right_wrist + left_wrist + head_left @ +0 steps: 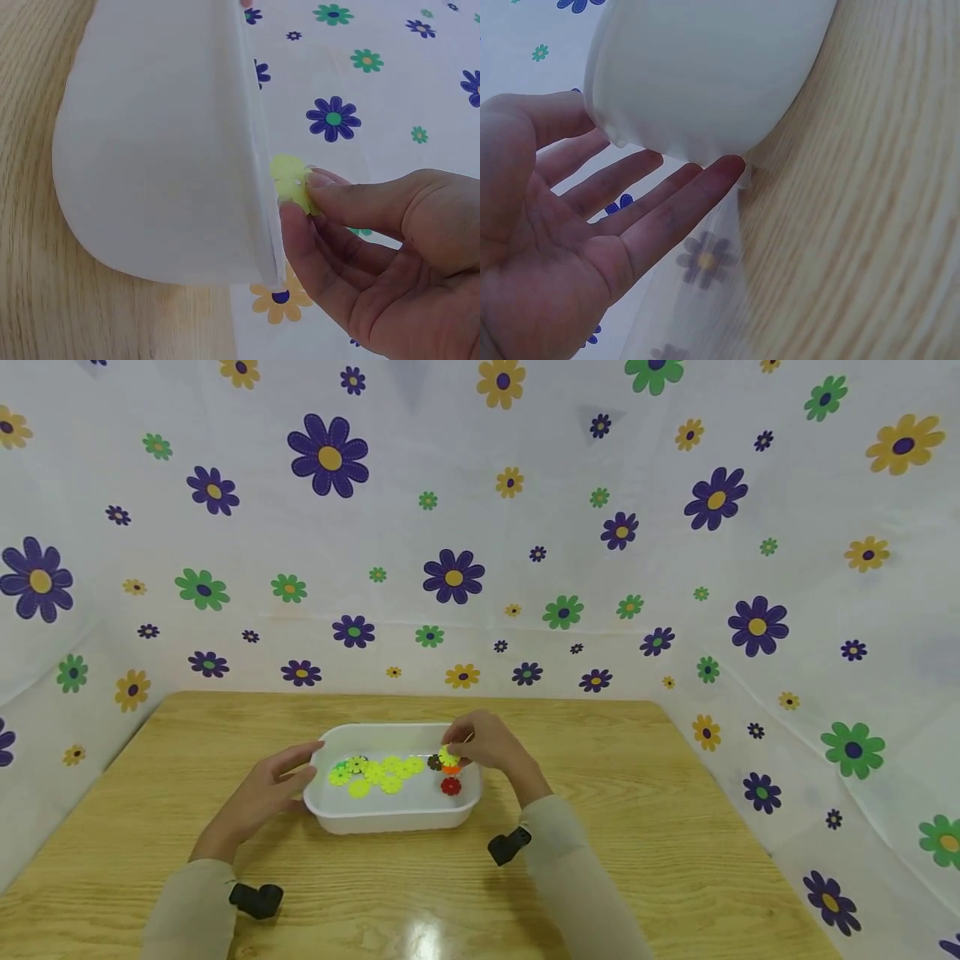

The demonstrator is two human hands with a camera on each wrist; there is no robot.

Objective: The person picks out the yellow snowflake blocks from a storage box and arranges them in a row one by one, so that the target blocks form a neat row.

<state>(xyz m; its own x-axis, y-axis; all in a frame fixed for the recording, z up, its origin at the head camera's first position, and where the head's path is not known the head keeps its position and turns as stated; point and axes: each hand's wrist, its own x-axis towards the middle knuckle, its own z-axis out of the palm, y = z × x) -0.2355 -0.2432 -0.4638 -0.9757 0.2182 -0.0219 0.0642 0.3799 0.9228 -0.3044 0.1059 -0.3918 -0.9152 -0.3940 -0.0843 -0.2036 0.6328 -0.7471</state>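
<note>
A white plastic tub (390, 821) stands on the table. My left hand (258, 792) is at its left end, and in the left wrist view the relaxed fingers (679, 214) touch the tub's outer side and rim. Over the tub's right end, my right hand (489, 746) pinches a yellow flower-shaped plastic disc (287, 176) between thumb and fingers, beside the rim. Several yellow discs (392, 784) lie at the tub's left and middle. Below the right hand are a red disc (451, 787), an orange disc (452, 769) and a dark brown disc (434, 762).
The wood-grain table (600, 860) reaches back to a white cloth (405, 543) printed with purple, green and yellow flowers, which also hangs at both sides. A small black device (257, 901) is strapped to the left wrist and another black device (509, 845) to the right.
</note>
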